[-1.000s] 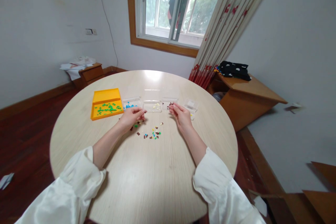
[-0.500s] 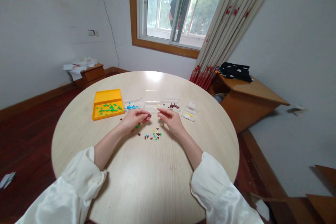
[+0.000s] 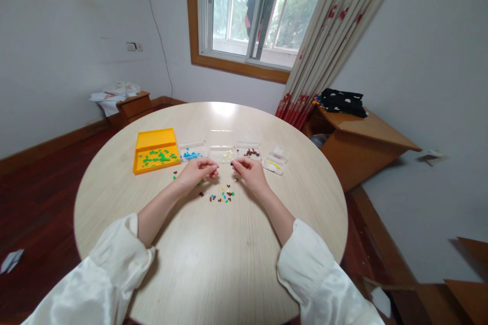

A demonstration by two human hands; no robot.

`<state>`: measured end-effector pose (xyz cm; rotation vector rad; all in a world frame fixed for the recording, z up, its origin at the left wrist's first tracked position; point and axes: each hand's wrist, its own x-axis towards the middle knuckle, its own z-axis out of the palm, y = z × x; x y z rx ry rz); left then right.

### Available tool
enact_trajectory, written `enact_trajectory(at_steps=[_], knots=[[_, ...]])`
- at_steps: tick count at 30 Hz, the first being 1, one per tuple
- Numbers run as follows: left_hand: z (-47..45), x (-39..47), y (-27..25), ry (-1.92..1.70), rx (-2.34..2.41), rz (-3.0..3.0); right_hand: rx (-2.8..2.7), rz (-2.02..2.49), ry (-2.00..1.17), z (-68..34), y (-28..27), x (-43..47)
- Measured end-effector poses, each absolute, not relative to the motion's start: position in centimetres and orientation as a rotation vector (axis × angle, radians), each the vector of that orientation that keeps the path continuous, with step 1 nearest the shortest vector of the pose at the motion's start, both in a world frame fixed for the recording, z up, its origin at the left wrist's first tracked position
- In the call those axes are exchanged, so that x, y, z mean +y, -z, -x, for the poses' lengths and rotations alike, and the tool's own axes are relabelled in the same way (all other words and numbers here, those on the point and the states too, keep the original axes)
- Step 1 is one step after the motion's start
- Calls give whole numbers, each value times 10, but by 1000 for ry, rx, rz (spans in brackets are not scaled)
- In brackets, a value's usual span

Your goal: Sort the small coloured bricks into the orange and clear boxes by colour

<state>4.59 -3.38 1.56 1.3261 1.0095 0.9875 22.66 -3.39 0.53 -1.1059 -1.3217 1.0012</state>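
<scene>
Round table (image 3: 213, 259): one. Yellow box (image 3: 155, 139): green pieces (image 3: 162, 156) already gathered. Right of yellow box: left hand (image 3: 198, 171), fingers curled, any hold cannot be told; right hand (image 3: 249, 172), pinched; four clear boxes (image 3: 215, 158), colour-separated pieces (image 3: 251, 153) inside. Nearer than yellow box: mixed loose pieces (image 3: 229, 194), left unsorted. Dark piece (image 3: 232, 164): held by right fingertips.

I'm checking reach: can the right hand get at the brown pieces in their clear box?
Probably yes: apart from the clear box itself, nothing visibly blocks the right hand from the brown pieces, though the hand seems to pinch a small dark piece.
</scene>
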Motion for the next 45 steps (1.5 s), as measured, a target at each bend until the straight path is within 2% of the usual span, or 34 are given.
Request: enact_trajectory(at_steps=[9,18,21,27,31,45], knots=[[-44,-34,-17,-996,1110,-1356,-1017,1159,-1036,-249,0,-19],[-45,-35,-20,-997,1090,-1362,-792,985,-1122,-261,-2,-11],[-45,-35,-18,-1000,1094,-1364,-942,1051,-1133,-260,-3,-13],[-45,-33,-16,-1005,1084,-1367,-1665,1157,-910,-252,-8,-31],[-45,-34,-18,-1001,1085,-1362,-1975,1158,-876,-253,-12,-39],[-44,-33,-17,-983,1086,-1380,-1943,1264,-902,-256,-8,-35]])
